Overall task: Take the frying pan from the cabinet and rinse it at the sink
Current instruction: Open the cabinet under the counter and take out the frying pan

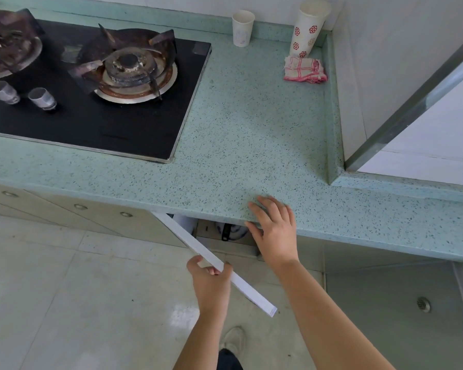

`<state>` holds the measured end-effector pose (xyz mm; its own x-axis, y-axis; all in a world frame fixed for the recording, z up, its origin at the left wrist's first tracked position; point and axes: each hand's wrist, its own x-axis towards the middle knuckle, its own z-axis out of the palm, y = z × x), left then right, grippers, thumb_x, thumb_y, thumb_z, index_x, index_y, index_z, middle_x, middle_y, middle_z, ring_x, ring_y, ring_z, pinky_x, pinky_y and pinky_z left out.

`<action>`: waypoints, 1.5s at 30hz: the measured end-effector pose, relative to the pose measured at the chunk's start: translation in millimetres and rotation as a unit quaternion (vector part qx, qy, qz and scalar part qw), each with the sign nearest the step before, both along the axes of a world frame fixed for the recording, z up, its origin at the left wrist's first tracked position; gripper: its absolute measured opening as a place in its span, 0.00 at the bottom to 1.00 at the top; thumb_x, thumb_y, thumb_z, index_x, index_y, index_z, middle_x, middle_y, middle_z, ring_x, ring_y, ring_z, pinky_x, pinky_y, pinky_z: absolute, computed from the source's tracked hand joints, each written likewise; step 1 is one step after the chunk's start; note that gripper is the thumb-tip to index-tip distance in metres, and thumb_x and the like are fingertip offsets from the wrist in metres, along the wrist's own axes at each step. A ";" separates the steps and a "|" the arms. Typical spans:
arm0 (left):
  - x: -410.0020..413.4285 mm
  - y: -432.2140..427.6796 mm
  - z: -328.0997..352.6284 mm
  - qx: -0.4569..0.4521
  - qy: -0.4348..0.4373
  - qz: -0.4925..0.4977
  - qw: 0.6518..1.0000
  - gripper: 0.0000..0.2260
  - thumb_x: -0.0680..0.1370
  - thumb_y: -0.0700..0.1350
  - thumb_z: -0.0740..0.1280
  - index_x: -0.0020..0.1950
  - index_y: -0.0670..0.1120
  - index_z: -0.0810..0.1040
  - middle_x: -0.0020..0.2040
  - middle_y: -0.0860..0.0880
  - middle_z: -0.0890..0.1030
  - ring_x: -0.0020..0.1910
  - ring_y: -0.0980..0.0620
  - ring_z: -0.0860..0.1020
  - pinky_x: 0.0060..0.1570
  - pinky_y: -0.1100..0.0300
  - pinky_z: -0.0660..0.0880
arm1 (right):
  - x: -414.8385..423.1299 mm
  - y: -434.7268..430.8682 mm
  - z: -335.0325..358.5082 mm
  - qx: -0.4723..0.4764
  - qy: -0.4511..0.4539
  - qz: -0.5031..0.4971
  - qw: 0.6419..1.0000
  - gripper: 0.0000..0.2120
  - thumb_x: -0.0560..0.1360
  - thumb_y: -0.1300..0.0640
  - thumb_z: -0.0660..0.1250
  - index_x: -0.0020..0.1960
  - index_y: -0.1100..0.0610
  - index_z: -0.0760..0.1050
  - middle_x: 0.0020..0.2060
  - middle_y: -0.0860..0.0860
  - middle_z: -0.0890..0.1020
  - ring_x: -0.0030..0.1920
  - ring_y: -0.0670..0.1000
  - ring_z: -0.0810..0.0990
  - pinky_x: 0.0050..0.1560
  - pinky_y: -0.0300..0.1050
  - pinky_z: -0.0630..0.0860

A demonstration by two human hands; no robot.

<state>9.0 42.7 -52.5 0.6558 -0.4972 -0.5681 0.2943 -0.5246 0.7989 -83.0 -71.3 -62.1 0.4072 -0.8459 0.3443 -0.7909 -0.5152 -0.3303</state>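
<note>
While gripping the top edge of the open cabinet door (251, 291) with the left hand (211, 284), thumb and fingers curled round the white edge, leans on the green speckled countertop (251, 129) with the right hand (275, 231). Lies flat there at the front lip, 4 fingers straight and slightly apart on top, thumb dropped over the edge, clamped on nothing. Door angled out toward the viewer, hinged at the left side of the opening. Inside the dark opening, under the countertop and just left of the right thumb: frying pan (226, 232), told only by a black handle with a slotted end pointing outward and a bit of pale rounded rim behind; rest hidden. Untouched by either hand. Further left in the same opening, a white cylinder (184, 222), too little showing to name. Up on the countertop, at the left: black glass gas hob (118, 129) with 2 rusty burners (134, 68) and 2 silver knobs (42, 98) at its front. Along the back wall: plain paper cup (242, 28), and in the corner a tall patterned paper cup (308, 30), upright, with a crumpled red-and-white checked cloth (304, 69) right in front of it. Down below: pale floor tiles (91, 289), a round drain (423, 304) at the right, and 1 shoe (234, 340) between the 2 forearms near the bottom edge
</note>
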 end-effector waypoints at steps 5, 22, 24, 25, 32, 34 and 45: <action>14.0 27.3 0.4 0.017 -0.027 -0.067 0.997 0.27 0.73 0.35 0.68 0.68 0.43 0.61 0.32 0.47 0.74 0.31 0.53 0.75 0.27 0.70 0.71 | 1.1 3.2 5.8 0.020 0.023 -0.004 1.000 0.18 0.72 0.50 0.60 0.55 0.56 0.80 0.55 0.55 0.81 0.58 0.58 0.78 0.60 0.61 0.72; 87.9 105.0 9.0 0.105 -0.137 -0.245 0.954 0.30 0.76 0.39 0.66 0.75 0.46 0.58 0.31 0.50 0.68 0.30 0.56 0.70 0.31 0.68 0.69 | 20.5 16.2 8.8 0.053 0.042 -0.039 0.997 0.17 0.71 0.55 0.69 0.57 0.61 0.78 0.58 0.61 0.78 0.61 0.65 0.75 0.62 0.68 0.66; 96.3 111.6 9.1 0.116 -0.154 -0.243 0.951 0.28 0.77 0.40 0.65 0.75 0.47 0.60 0.33 0.51 0.70 0.32 0.55 0.72 0.35 0.67 0.71 | 32.0 22.1 11.2 0.065 0.042 -0.028 0.997 0.18 0.71 0.56 0.71 0.59 0.61 0.77 0.59 0.62 0.78 0.62 0.66 0.74 0.63 0.70 0.64; 100.0 114.4 8.2 0.125 -0.164 -0.241 0.948 0.27 0.77 0.41 0.65 0.75 0.47 0.61 0.33 0.51 0.72 0.33 0.56 0.74 0.36 0.67 0.71 | 37.6 24.7 12.0 0.067 0.042 -0.019 0.997 0.19 0.71 0.56 0.71 0.59 0.61 0.76 0.60 0.62 0.77 0.63 0.66 0.74 0.63 0.71 0.63; 129.8 128.1 6.8 0.145 -0.203 -0.144 0.958 0.18 0.79 0.39 0.59 0.70 0.45 0.69 0.63 0.45 0.77 0.59 0.45 0.76 0.56 0.57 0.72 | 75.5 40.1 18.6 0.073 0.037 0.043 0.996 0.20 0.71 0.55 0.70 0.61 0.60 0.76 0.61 0.61 0.77 0.63 0.65 0.73 0.63 0.70 0.63; 141.8 130.0 1.9 0.161 -0.223 -0.131 0.952 0.17 0.80 0.39 0.57 0.69 0.45 0.71 0.64 0.42 0.76 0.60 0.42 0.75 0.57 0.52 0.73 | 82.8 42.9 16.2 0.069 0.039 0.056 0.995 0.19 0.70 0.54 0.69 0.60 0.60 0.77 0.59 0.61 0.78 0.60 0.65 0.76 0.60 0.71 0.66; 160.5 131.7 -16.8 0.142 -0.244 -0.060 0.958 0.16 0.79 0.37 0.60 0.65 0.48 0.76 0.61 0.44 0.78 0.58 0.45 0.76 0.53 0.62 0.67 | 87.6 42.3 6.6 0.038 0.056 0.051 0.996 0.18 0.70 0.51 0.67 0.57 0.57 0.79 0.57 0.58 0.79 0.59 0.63 0.76 0.59 0.67 0.69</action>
